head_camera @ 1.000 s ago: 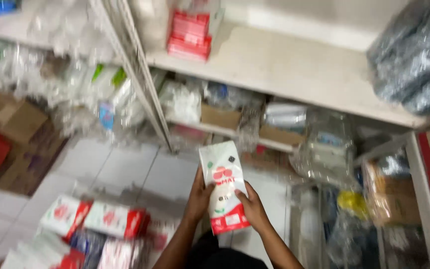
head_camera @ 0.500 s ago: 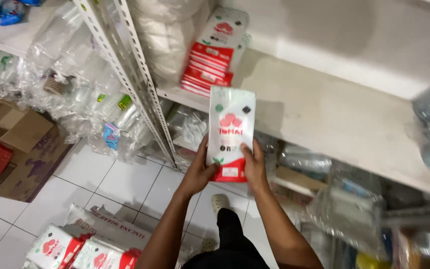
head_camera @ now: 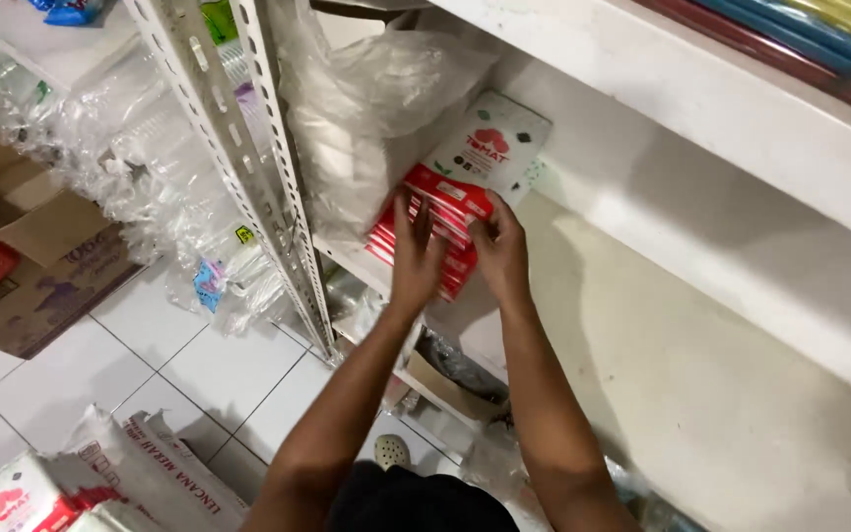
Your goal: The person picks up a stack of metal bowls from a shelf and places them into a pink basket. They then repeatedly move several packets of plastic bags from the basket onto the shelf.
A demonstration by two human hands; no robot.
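Note:
A white and red flat packet lies on top of a stack of the same packets on the white shelf. My left hand and my right hand both press on the near edge of that top packet, fingers spread along its red end. Both arms reach up from the bottom of the view. A crumpled clear plastic bag sits just left of the stack on the same shelf.
A perforated white metal upright stands left of the stack. Clear plastic goods fill the left shelves. A brown carton and more packets lie on the tiled floor. Another shelf board runs overhead.
The packet went from being held upright in front of me to lying on the stack on the shelf. My view moved closer to the shelf and both hands reached forward.

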